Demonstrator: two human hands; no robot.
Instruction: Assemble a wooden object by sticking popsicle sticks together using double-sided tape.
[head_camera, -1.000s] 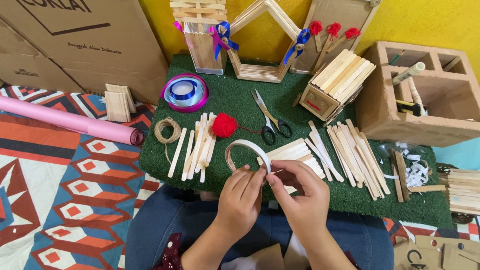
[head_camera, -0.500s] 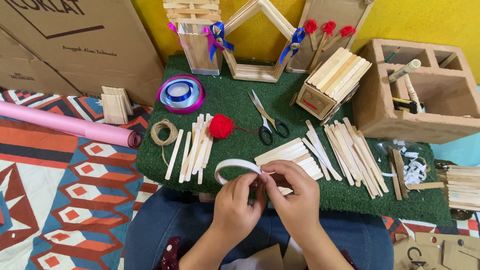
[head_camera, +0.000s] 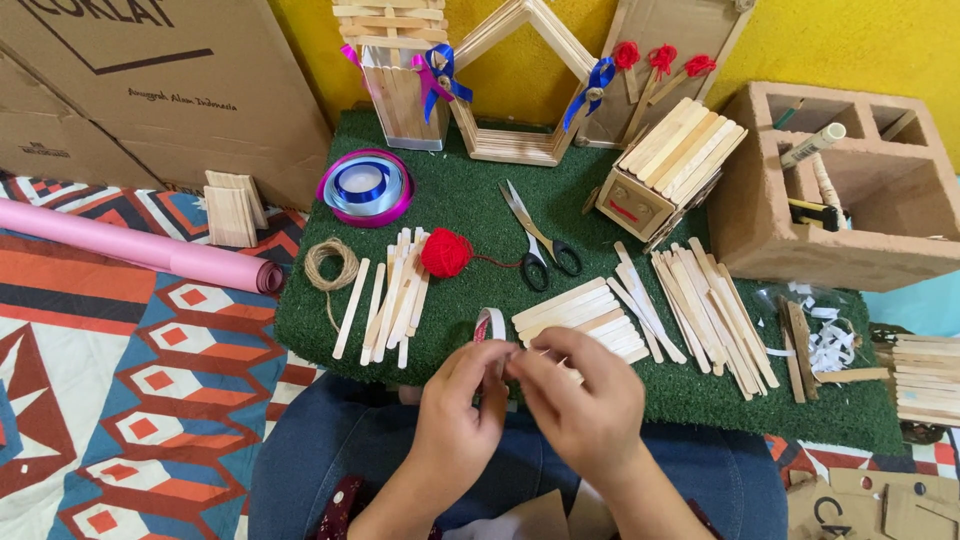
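Note:
My left hand and my right hand meet over my lap at the near edge of a green turf mat. Between their fingers stands a small white roll of tape, seen edge-on. Both hands pinch at it; my right fingertips partly cover the spot where they touch. Just beyond lies a flat raft of joined wooden sticks.
On the mat: loose wooden sticks, a red yarn ball, scissors, twine, ribbon rolls, a stick box, a stick house frame. A hollow brick stands right, a pink paper roll left.
The tape roll has turned from showing its open ring to standing edge-on. Both hands have closed in together around it.

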